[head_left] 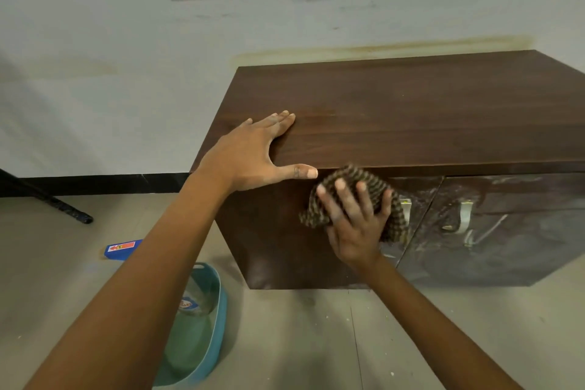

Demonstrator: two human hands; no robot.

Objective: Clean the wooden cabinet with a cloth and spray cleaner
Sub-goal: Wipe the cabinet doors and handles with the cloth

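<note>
Room: I see a white wall, tiled floor (316,342).
Cabinet (411,111): dark wood, smeared doors.
Left hand (253,155): spread flat on top.
Right hand (354,225): fingers splayed, pressing checked cloth (351,177) against the front.

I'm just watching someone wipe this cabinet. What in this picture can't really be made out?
All in the head view:
- The cabinet runs off the right edge, so its full width is cut off.
- The door area under the cloth is hidden by it and by the right hand.
- The left hand's forearm covers part of the blue tub.
- The label inside the tub is too blurred to read.
</note>
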